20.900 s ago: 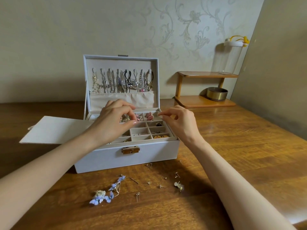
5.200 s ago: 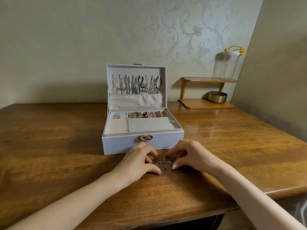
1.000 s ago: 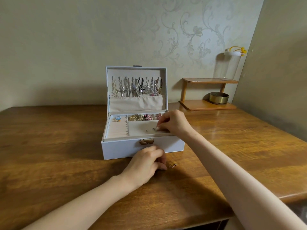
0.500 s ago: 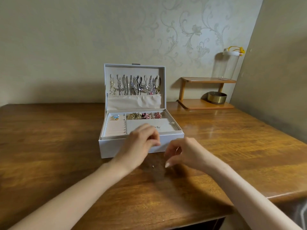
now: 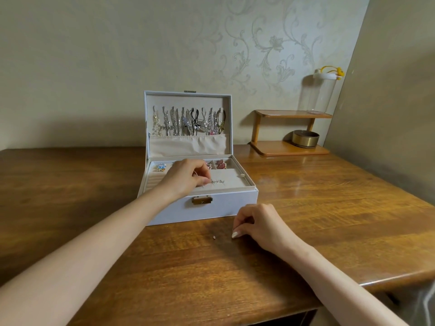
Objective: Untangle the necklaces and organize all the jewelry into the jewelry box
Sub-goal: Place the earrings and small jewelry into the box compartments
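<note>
The white jewelry box (image 5: 226,208) stands open on the wooden table, with several necklaces (image 5: 188,122) hanging inside its raised lid. My left hand (image 5: 186,178) reaches over the top tray, its bunched fingertips pinching small silvery earrings (image 5: 217,182) that lie on the beige pad. Rings and pink pieces (image 5: 220,164) sit in the tray's back row. My right hand (image 5: 256,222) rests on the table in front of the box, fingers curled, with nothing visible in it. One tiny stud (image 5: 213,237) lies on the table just left of its fingertips.
A small wooden two-tier shelf (image 5: 289,147) stands at the back right against the wall, with a brass tin (image 5: 305,138) on its lower board and a clear lidded jar (image 5: 321,92) on top. The table's front edge (image 5: 376,282) runs close at the right.
My left hand has risen from the box front onto the tray pad, where small silvery pieces now lie. My right hand stays low on the table beside the stud.
</note>
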Demonstrator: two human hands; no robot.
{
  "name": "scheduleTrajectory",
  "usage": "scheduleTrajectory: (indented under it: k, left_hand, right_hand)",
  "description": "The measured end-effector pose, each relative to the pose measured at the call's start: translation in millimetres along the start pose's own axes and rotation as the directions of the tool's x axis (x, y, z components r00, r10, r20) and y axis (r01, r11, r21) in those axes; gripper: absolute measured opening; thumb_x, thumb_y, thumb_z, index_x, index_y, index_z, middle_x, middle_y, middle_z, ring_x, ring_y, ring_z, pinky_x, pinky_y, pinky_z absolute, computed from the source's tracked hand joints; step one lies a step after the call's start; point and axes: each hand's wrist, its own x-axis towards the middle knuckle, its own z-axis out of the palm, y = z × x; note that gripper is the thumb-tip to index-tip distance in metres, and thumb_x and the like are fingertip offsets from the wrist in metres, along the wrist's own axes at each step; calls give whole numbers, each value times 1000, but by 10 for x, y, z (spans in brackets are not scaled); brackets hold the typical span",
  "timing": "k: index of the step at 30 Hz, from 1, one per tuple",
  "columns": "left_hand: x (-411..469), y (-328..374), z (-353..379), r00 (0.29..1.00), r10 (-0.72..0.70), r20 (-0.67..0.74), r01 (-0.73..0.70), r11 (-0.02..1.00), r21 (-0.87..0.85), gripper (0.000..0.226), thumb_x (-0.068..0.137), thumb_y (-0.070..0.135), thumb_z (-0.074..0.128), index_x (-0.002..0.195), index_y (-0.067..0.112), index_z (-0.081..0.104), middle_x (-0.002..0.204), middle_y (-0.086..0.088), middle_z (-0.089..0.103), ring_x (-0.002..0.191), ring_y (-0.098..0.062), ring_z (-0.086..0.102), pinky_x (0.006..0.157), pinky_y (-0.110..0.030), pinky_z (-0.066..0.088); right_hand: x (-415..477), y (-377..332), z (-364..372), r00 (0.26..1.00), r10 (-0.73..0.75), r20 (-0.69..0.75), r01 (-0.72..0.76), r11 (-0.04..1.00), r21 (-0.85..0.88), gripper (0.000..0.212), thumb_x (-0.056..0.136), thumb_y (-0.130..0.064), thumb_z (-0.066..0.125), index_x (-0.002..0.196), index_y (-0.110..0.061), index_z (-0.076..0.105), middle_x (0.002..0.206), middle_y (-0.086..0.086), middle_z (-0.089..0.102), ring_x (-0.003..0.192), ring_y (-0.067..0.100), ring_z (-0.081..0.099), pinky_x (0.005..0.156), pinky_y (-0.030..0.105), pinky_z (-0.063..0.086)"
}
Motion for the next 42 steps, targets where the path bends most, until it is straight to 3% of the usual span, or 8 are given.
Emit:
scheduleTrajectory:
  k: [4, 8, 15, 19, 24, 31, 37, 42]
  left_hand:
    - [-116, -14, -37, 983, 66, -169, -67, 998, -1, 9, 85, 7, 66, 93, 11, 65, 92, 0, 62, 78, -13, 55, 67, -9, 40]
    - [-497, 79, -30, 899, 283, -334, -279, 958, 60, 12, 85, 9, 65, 95, 7, 61, 85, 7, 57, 72, 3, 51, 66, -6, 40]
    - [-983, 51, 301, 967, 245, 74, -252, 960, 120, 22, 79, 40, 67, 93, 25, 57, 93, 17, 51, 78, -1, 53, 68, -10, 40]
    - [-963, 27, 425, 980, 185, 70, -194, 969, 154, 22, 82, 37, 67, 96, 22, 60, 98, 10, 51, 82, -3, 50, 76, -19, 44]
    - [-894, 45, 468, 987, 152, 46, -155, 984, 87, 12, 82, 24, 70, 84, 18, 60, 90, 7, 53, 73, 0, 47, 65, -9, 35]
    - [-885, 24, 503, 988, 149, 40, -152, 984, 94, 8, 85, 21, 66, 84, 15, 59, 91, 6, 55, 88, -11, 53, 79, -25, 44]
    - [-904, 15, 499, 981, 189, 46, -193, 977, 92, 15, 89, 21, 61, 80, 21, 50, 91, 8, 53, 85, -5, 52, 78, -21, 43]
    - [-801, 116, 330, 977, 211, -31, -211, 977, -3, 21, 86, 15, 63, 75, 23, 48, 81, 13, 48, 77, -4, 50, 72, -18, 42]
  right_hand:
    - [-3, -2, -2, 1000, -21, 0, 21, 1000, 13, 22, 73, -13, 79, 66, -26, 63, 74, -10, 64, 73, 1, 56, 63, 9, 42]
    - [-16, -2, -63, 1000, -6, -14, 7, 997, 73, 27, 73, -10, 78, 63, -28, 62, 65, -13, 64, 64, -4, 58, 62, 8, 42]
    - [299, -176, -404, 974, -47, -221, 98, 970, 224, 20, 71, -4, 77, 66, -21, 68, 65, -6, 66, 57, -3, 56, 61, 13, 46]
    - [694, -267, -393, 973, -41, -226, 76, 986, 149, 11, 70, -1, 79, 79, -2, 73, 64, -8, 61, 54, -9, 54, 55, 3, 38]
    - [920, -214, -232, 986, -36, -165, 37, 999, 5, 8, 72, -5, 78, 80, -4, 75, 80, 10, 71, 73, 10, 57, 59, 14, 41]
    - [579, -189, -352, 932, -157, -326, 173, 985, 20, 13, 68, -7, 81, 78, -12, 74, 69, -12, 59, 62, 0, 48, 58, 11, 38]
    - [25, -42, -303, 995, -23, 95, 34, 992, -119, 16, 67, -23, 83, 76, -26, 71, 78, -9, 69, 72, 3, 59, 65, 20, 50]
    - [-20, 84, -181, 999, 6, 54, -4, 999, -35, 24, 64, -21, 85, 64, -35, 65, 78, -8, 68, 76, 7, 58, 69, 24, 48]
